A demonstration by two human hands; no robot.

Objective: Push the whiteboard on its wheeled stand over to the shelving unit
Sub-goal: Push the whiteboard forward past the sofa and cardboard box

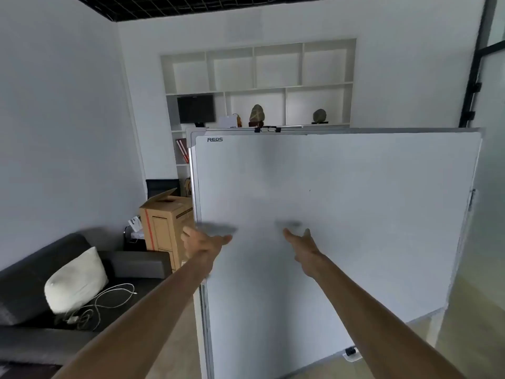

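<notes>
whiteboard point(355, 214): stood upright between person and shelving unit point(259, 86), its top edge hiding the lower shelves; gap to the wall could not be judged, so the push looked partly done. cardboard box point(166, 225): just beside the board's left edge. left hand point(202, 242): fingers spread, at the board's left edge. right hand point(302, 242): open, fingertips seemingly touching the board face, blurred.

A glossy, smooth whiteboard point(341, 214) in a metal frame. At left, a matt cardboard box point(166, 222) and a cloth cushion point(76, 280).
</notes>
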